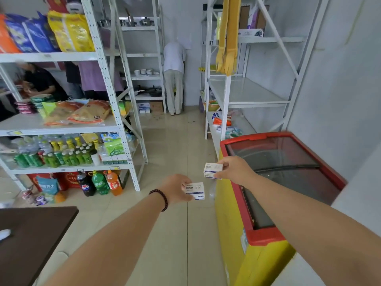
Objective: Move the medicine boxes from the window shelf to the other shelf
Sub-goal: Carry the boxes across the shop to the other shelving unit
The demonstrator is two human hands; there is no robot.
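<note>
My left hand (176, 190) grips a small white medicine box (195, 191) with blue print, held out over the tiled floor. My right hand (233, 168) grips a second white medicine box (212, 170), or a small stack of them, a little higher and to the right, beside the freezer's edge. Both arms reach forward into the aisle. A white metal shelf unit (257, 100) with a bare middle board stands ahead on the right. No window shelf is in view.
A red and yellow chest freezer (243, 213) with a glass lid stands close on the right. A stocked white shelf (115, 129) with drinks and snacks lines the left. A dark table (35, 234) sits at lower left. A person (174, 79) stands at the aisle's far end; others are behind the left shelf.
</note>
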